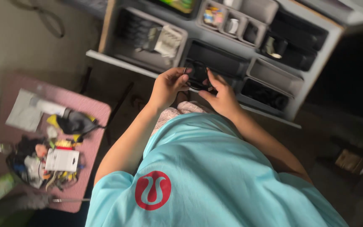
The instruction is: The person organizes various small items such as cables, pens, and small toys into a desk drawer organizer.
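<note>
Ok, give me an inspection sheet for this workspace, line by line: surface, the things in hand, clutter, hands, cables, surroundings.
Surface: grey drawer organiser with many compartments, open in front of the person.
Things in hand: small dark object, held over the front compartments; blurred, kind cannot be told.
Clutter: pink side table bears a grey pouch, a black bag, a white card packet and a heap of small mixed items.
Hands: left hand and right hand both pinch the dark object.
Cables: thin loop of cord on the floor, top left.
Surroundings: dim floor; cardboard box at right.
</note>
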